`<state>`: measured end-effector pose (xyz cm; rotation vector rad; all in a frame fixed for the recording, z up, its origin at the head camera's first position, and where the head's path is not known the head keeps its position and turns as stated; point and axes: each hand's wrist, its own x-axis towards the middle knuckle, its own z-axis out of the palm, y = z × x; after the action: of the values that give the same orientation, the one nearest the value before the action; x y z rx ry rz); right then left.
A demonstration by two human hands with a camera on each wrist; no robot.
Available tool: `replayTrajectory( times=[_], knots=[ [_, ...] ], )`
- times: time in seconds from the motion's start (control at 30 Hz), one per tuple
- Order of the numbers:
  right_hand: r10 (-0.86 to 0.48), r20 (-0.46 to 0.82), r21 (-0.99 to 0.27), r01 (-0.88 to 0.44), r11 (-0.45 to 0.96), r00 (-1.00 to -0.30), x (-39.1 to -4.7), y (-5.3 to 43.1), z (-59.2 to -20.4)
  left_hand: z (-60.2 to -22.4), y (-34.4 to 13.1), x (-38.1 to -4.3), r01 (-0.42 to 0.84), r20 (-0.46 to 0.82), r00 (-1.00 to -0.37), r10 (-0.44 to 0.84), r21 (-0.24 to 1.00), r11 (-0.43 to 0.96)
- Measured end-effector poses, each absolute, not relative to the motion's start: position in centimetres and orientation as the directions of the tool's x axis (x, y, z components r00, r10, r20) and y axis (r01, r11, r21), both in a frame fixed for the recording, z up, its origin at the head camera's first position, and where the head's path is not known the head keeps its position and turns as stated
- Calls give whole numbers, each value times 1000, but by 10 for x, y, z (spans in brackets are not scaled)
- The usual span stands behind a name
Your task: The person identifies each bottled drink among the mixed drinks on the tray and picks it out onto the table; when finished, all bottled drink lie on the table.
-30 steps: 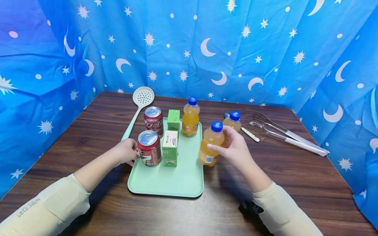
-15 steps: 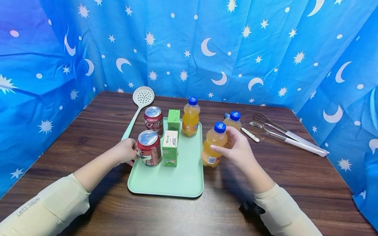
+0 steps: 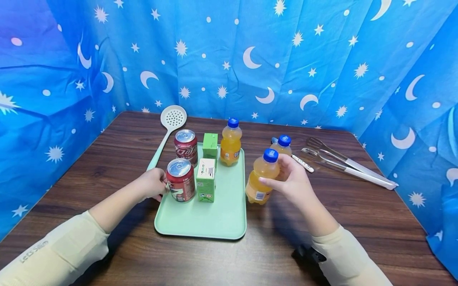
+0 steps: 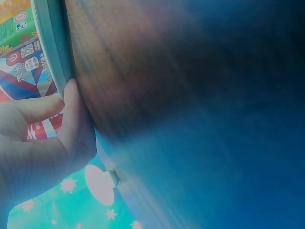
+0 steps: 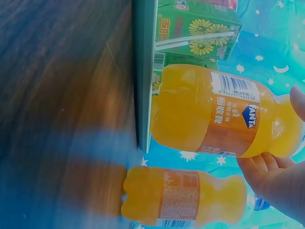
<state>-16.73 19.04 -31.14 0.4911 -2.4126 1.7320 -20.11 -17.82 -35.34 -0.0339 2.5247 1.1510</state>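
My left hand (image 3: 154,183) pinches the left rim of a pale green tray (image 3: 200,220) between thumb and fingers; the grip shows in the left wrist view on the tray rim (image 4: 50,43). My right hand (image 3: 295,180) holds an orange Fanta bottle (image 3: 262,180) with a blue cap by its upper part. This bottle leans slightly, raised above the table just beyond the tray's right edge. On the tray stand two red soda cans (image 3: 181,186), two green drink cartons (image 3: 206,186) and another orange soda bottle (image 3: 231,147) at the back right.
A third orange bottle (image 3: 282,149) stands on the table behind my right hand, partly hidden. Near it lies a utensil with a patterned white handle (image 3: 302,163). Tongs (image 3: 350,167) lie at the right, a slotted skimmer (image 3: 173,118) at the back left. Blue curtains (image 3: 229,59) surround the table.
My right hand has shifted a little to the right with the bottle, away from the tray, and the bottle leans slightly more. The left hand and tray stay put.
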Motion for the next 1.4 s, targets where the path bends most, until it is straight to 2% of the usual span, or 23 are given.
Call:
replayTrajectory(
  times=[0.37, 1.4],
  knots=[
    [-172, 331, -874, -370, 316, -928, -164, 198, -311, -353, -177, -201, -172, -336, -934, 122, 722, 670],
    [-133, 316, -870, -343, 355, -939, -161, 211, -305, -351, -177, -199, -169, -337, -932, 132, 727, 665]
  ],
)
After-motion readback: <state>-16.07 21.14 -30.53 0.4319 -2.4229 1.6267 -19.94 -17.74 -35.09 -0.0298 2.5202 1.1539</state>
